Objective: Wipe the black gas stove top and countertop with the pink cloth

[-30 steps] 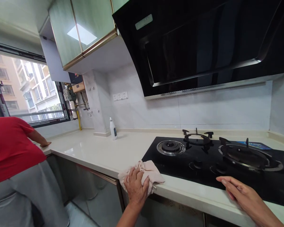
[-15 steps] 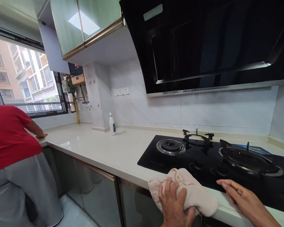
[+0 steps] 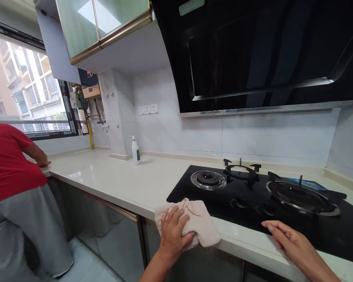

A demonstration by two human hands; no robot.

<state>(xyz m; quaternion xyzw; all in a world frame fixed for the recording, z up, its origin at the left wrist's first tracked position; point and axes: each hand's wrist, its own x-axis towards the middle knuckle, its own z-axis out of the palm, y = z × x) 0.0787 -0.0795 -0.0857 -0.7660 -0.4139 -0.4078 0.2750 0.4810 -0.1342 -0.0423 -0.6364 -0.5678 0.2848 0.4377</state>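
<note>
My left hand (image 3: 173,231) presses a pale pink cloth (image 3: 198,222) onto the front edge of the cream countertop (image 3: 126,184), at the near left corner of the black gas hob (image 3: 253,201). Its fingers are curled over the cloth. My right hand (image 3: 291,243) lies flat with fingers stretched out on the counter's front strip, just before the hob's front edge, holding nothing.
The hob carries a bare burner (image 3: 208,179), a small pan support (image 3: 241,171) and a large ring (image 3: 301,192). A white bottle (image 3: 135,150) stands by the wall. A black extractor hood (image 3: 261,55) hangs overhead. A person in a red shirt (image 3: 8,164) leans on the counter at left.
My left hand slid the cloth right along the counter edge, then back left to the hob's corner. My right hand has stayed put. The view shifted slightly.
</note>
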